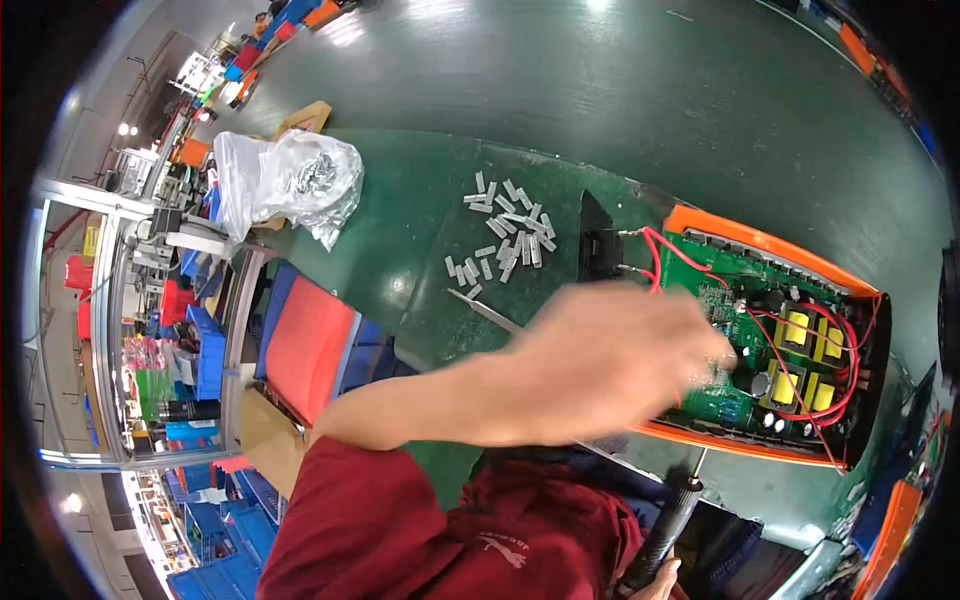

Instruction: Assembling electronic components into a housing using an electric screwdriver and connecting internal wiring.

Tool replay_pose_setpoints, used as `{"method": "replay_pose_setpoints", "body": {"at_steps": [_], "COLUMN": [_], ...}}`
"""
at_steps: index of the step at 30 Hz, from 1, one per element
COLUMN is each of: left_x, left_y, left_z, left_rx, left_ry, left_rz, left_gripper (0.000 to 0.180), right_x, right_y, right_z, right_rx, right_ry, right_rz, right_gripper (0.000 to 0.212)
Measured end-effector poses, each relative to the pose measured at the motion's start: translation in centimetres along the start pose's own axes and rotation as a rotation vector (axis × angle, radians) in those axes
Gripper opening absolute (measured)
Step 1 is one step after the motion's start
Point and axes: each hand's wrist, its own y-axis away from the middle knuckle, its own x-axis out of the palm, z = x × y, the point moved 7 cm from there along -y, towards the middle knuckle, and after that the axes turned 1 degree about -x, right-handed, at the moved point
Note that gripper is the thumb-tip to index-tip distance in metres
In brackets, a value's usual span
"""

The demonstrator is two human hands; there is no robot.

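My left hand [630,360] reaches across the middle, smeared by motion, over the near-left part of a green circuit board [715,290]. Its fingers are too blurred to read. A thin grey pointed tool [490,312] sticks out beside the wrist; whether the hand holds it I cannot tell. The board sits in an orange-edged black housing [775,240], with yellow transformers [797,328] and red wires [850,370]. At the lower edge my right hand [662,582], partly cut off, is closed around a black-handled screwdriver [668,525], its metal bit pointing up toward the housing's near edge.
Many small grey metal pieces [515,235] lie scattered on the green table [430,230]. A black end panel [597,245] stands at the housing's left, joined by red wires. Clear plastic bags [300,185] lie at the far left. Left of the table are a red-topped surface [310,340] and blue bins [207,355].
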Motion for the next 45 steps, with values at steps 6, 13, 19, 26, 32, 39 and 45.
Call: {"method": "replay_pose_setpoints", "body": {"at_steps": [6,13,19,26,32,39,45], "left_x": [-6.6,-8.4,-9.2,0.4,5.2,6.1,6.6], "left_y": [5.7,11.5,10.2,2.4,-0.2,0.9,0.6], "left_z": [13.3,17.5,16.7,0.2,-1.3,0.1,0.1], "left_rx": [-0.488,-0.421,-0.653,-0.362,-0.253,-0.253,-0.228], "left_ry": [-0.395,-0.374,0.022,0.342,0.162,0.047,-0.031], "left_rz": [-0.085,-0.041,-0.267,0.172,0.487,0.52,0.559], "left_gripper": [0.018,0.01,0.013,0.012,0.011,0.014,0.014], "right_x": [-2.3,0.5,1.0,2.8,2.9,3.8,4.0], "right_y": [0.6,-0.7,0.0,-0.9,-0.4,-1.1,-1.0], "right_z": [-1.4,0.9,-0.2,-0.4,0.4,1.4,0.8], "right_rx": [-0.072,-0.215,-0.327,-0.356,-0.443,-0.518,-0.469], "right_ry": [0.09,0.239,0.3,0.358,0.425,0.43,0.391], "right_rz": [-0.065,0.092,0.087,0.188,0.097,0.091,0.118], "right_gripper": [0.058,0.065,0.056,0.052,0.045,0.047,0.052]}}
